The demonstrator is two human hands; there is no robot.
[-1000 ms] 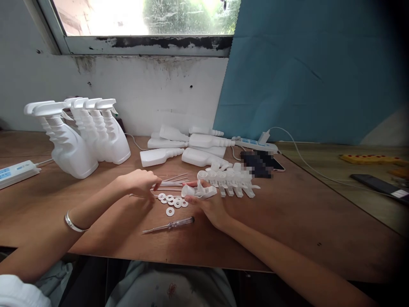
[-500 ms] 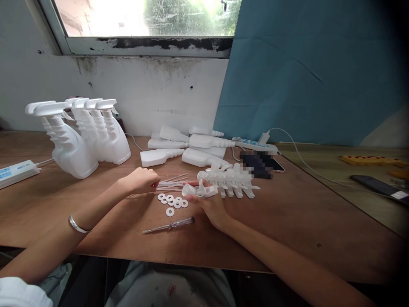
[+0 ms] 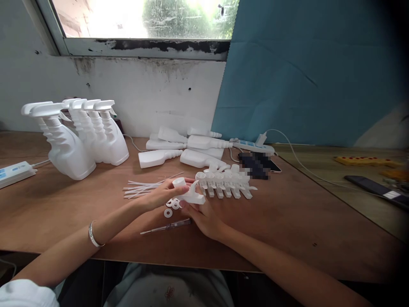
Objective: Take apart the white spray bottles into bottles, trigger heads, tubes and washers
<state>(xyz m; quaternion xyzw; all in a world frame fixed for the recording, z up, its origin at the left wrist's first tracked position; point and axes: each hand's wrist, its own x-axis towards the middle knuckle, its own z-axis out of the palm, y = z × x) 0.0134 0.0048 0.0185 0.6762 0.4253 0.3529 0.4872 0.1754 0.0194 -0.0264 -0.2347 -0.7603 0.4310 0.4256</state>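
Note:
Between my two hands is a white trigger sprayer head [image 3: 191,196], tilted with its round collar opening up and to the left. My left hand [image 3: 163,194] grips it near the collar, thumb pressed on its side. From below and the right, my right hand [image 3: 206,217] holds the body; some of its fingers are hidden. Thin white dip tubes [image 3: 137,189] lie in a loose bundle behind my left hand. White ring washers [image 3: 168,212] sit just below the hands, partly covered. More sprayer heads [image 3: 225,183] stand in rows to the right.
A clear-handled screwdriver [image 3: 169,226] lies near the front. Assembled spray bottles [image 3: 72,149] stand at left, beside a power strip [image 3: 17,172]. Empty white bottles [image 3: 159,157] lie by the wall. Phones [image 3: 255,164] and another power strip [image 3: 252,146] are at the back right.
My left hand has left the dip tubes and moved right onto the sprayer head. The head has turned in my right hand, and some washers are now covered.

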